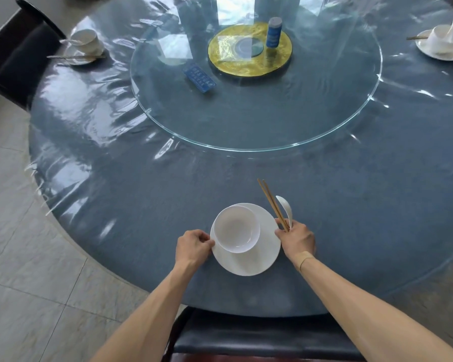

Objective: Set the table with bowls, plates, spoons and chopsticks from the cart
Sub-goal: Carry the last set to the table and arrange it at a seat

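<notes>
Plate (pixel 246 259), rigid, slippery, carrying a loose bowl (pixel 237 228), is being pinched at its rim by left hand (pixel 194 245) fingers; chopsticks (pixel 272 203) and spoon (pixel 285 207) are being clenched in the right hand (pixel 297 237).

two bare forearms reach in from the bottom edge, with no sleeves showing. the left hand (pixel 194 245) wears no ring or watch. the right hand (pixel 297 240) has a thin band (pixel 304 260) around the wrist just behind it.

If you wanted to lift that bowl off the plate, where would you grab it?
Probably by the rim of the bowl, from above on the far side. It sits upright and open on the plate, and the left hand crowds its near-left edge.
</notes>
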A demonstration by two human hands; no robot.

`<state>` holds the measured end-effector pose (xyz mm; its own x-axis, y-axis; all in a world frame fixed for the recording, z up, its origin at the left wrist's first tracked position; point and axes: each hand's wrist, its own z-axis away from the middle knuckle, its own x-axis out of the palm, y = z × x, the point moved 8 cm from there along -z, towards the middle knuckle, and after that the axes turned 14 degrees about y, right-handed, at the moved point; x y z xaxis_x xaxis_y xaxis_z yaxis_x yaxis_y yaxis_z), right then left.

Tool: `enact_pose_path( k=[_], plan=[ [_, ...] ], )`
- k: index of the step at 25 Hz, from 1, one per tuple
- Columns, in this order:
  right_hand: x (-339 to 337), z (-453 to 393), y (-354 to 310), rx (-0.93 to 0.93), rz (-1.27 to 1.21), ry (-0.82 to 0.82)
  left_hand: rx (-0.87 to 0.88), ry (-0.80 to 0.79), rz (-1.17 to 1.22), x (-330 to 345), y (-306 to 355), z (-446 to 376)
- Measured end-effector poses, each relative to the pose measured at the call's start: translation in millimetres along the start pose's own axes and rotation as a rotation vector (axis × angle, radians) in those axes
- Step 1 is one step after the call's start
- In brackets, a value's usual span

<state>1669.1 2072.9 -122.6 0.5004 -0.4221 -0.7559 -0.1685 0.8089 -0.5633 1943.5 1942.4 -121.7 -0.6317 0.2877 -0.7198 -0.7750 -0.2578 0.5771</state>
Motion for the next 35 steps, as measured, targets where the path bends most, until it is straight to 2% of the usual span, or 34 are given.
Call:
enact_pose_path(
  k=[8, 10, 12, 13, 14, 16, 19, 21, 23, 28, 31, 35],
  plan=[
    [-13.2, 14.1, 3.1, 0.037, -0.128, -0.012, 0.048, -0.023, -0.062, 0.4, 7.4, 2.8],
    [-24.2, 27.9, 6.7, 0.049, -0.195, -0.014, 0.1, 0.064, -0.123, -12.7, 12.7, 10.8],
    [-30.4, 45.1, 12.1, 0.091, -0.303, -0.065, 0.172, 0.226, -0.064, -32.5, 21.5, 29.2],
    [-30.5, 55.4, 15.9, 0.128, -0.373, -0.11, 0.234, 0.259, -0.02, -36.1, 27.4, 43.4],
    [-29.3, 65.7, 16.1, 0.157, -0.452, -0.158, 0.305, 0.231, 0.012, -32.6, 34.4, 58.4],
    [-27.2, 86.4, 8.3, 0.175, -0.593, -0.238, 0.4, 0.013, 0.097, -7.9, 48.8, 88.7],
    [-24.3, 107.5, -7.5, 0.099, -0.622, -0.257, 0.348, -0.331, 0.286, 27.3, 71.6, 122.9],
    [-23.0, 114.2, -9.9, 0.069, -0.57, -0.224, 0.267, -0.431, 0.399, 35.8, 80.9, 133.3],
    [-23.3, 120.4, -7.0, 0.073, -0.568, -0.219, 0.199, -0.459, 0.483, 39.3, 80.3, 137.8],
    [-18.4, 136.8, 9.7, 0.188, -0.615, -0.33, -0.018, -0.543, 0.585, 52.1, 68.9, 143.2],
    [-20.6, 140.7, 13.1, 0.173, -0.576, -0.351, -0.076, -0.541, 0.494, 67.4, 61.0, 143.6],
    [-24.7, 135.9, 22.4, 0.169, -0.552, -0.328, -0.033, -0.477, 0.343, 83.2, 64.8, 134.6]
  ],
)
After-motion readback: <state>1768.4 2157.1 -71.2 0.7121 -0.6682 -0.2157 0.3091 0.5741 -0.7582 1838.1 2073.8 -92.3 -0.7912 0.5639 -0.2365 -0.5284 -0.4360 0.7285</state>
